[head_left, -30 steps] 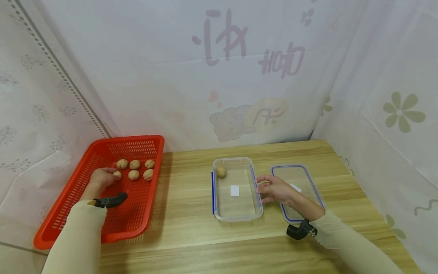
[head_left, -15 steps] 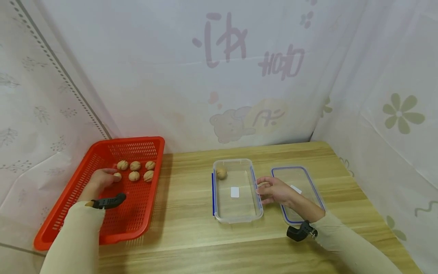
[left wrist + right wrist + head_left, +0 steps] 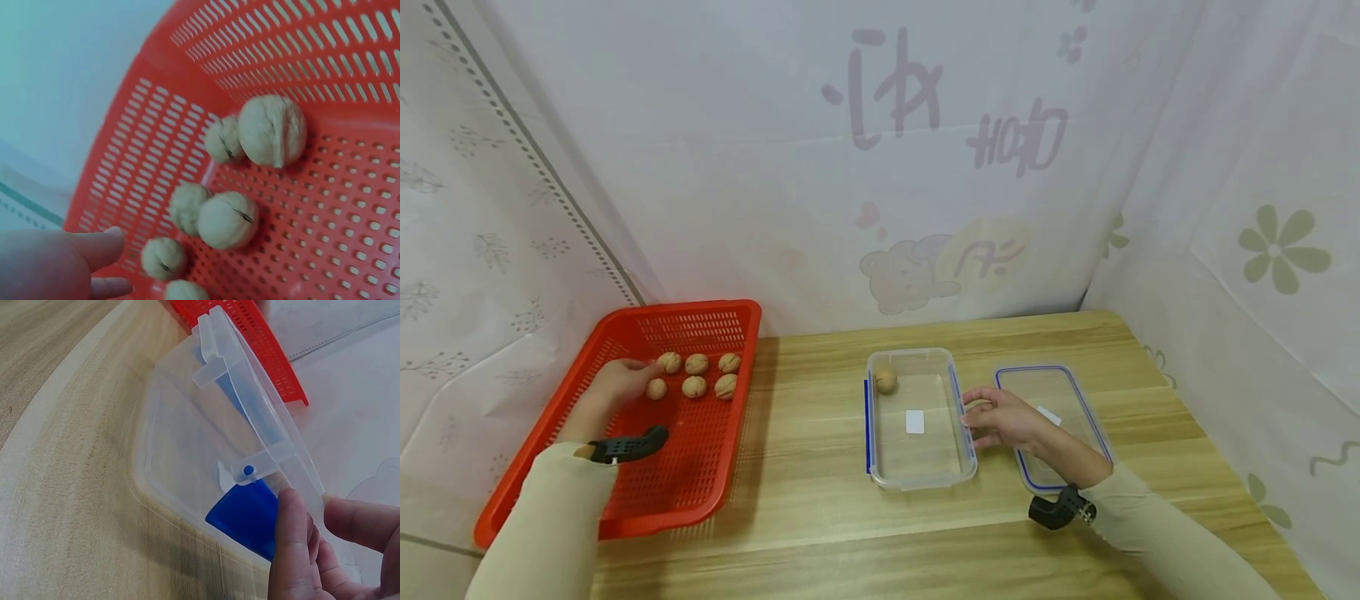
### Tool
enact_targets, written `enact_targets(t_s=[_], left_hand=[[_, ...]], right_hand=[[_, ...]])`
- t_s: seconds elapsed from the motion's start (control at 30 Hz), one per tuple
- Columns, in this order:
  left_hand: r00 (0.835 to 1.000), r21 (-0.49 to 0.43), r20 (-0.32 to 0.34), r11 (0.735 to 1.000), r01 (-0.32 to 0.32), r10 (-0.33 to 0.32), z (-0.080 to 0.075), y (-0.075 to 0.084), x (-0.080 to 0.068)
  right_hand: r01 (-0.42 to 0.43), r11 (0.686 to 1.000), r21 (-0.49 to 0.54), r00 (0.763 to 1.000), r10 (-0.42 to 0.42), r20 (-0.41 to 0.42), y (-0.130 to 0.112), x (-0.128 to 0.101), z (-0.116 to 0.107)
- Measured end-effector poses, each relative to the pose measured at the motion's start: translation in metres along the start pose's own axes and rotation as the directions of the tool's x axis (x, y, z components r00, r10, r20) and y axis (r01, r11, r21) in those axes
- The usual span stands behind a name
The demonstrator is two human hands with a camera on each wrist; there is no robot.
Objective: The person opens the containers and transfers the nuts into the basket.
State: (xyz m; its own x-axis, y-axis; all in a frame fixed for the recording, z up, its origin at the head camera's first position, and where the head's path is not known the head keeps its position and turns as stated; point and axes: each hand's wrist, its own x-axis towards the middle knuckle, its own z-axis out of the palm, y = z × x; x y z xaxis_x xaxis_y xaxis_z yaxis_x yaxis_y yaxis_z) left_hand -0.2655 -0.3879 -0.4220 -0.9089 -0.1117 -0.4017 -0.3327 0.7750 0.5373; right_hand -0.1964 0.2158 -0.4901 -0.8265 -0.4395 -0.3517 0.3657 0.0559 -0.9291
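Left hand point(image 3: 617, 385) sits inside the red basket point(image 3: 550, 433) at the bench's point(image 3: 820, 517) left end, fingers loose and extended toward the walnuts point(image 3: 694, 386), gripping nothing. Five walnuts show in the head view: three in a back row, two in front. Fingertips reach the back-left walnut point(image 3: 668, 362) and lie just beside the front-left one point(image 3: 657, 388); actual contact can't be told from the head view. In the left wrist view the fingers point(image 3: 100, 247) are straight and near the lowest walnuts point(image 3: 164, 258), a small gap visible, nothing pinched. That view shows six walnuts clustered on the basket floor point(image 3: 350, 206), close to the perforated wall.

Right hand point(image 3: 1006, 419) rests at the right long edge of the clear box point(image 3: 917, 467), mid-bench. Right wrist view: thumb and fingers point(image 3: 294, 544) curl at the box's rim point(image 3: 262, 403), by the blue latch point(image 3: 245, 515), holding the edge. One walnut point(image 3: 885, 380) lies inside the box at its back-left corner. A white label point(image 3: 914, 421) shows on the box bottom.

Blue-rimmed clear lid point(image 3: 1060, 392) lies flat on the bench just right of the box, partly under the right forearm. Both wrists carry black camera mounts point(image 3: 1058, 507). Cream sleeves point(image 3: 550, 525) cover both arms. White patterned curtain point(image 3: 880, 167) hangs behind and at the sides.
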Motion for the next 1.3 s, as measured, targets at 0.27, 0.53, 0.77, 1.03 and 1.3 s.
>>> enact_targets(t_s=[0.27,0.53,0.77,1.03,1.3], left_hand=[[0.994,0.164,-0.032,0.982,-0.097,0.103,-0.008,0.024,-0.018],[0.983,0.236,-0.054,0.959,-0.156,0.174,-0.006,0.034,-0.025],[0.978,0.251,-0.014,0.947,-0.198,0.208,0.001,0.05,-0.036],[0.951,0.34,-0.059,0.902,-0.268,0.305,0.017,0.073,-0.05],[0.936,0.418,-0.102,0.868,-0.268,0.338,0.034,0.099,-0.068]], right_hand=[[-0.012,1.0,-0.007,1.0,0.012,-0.015,0.0,0.001,0.0],[-0.015,1.0,-0.016,1.0,0.015,-0.022,0.0,0.002,-0.003],[-0.011,1.0,-0.017,1.0,0.011,-0.026,-0.001,0.002,-0.004],[-0.011,1.0,-0.019,1.0,0.01,-0.012,-0.001,0.001,-0.002],[-0.012,1.0,-0.021,1.0,0.011,-0.012,-0.001,0.001,-0.001]])
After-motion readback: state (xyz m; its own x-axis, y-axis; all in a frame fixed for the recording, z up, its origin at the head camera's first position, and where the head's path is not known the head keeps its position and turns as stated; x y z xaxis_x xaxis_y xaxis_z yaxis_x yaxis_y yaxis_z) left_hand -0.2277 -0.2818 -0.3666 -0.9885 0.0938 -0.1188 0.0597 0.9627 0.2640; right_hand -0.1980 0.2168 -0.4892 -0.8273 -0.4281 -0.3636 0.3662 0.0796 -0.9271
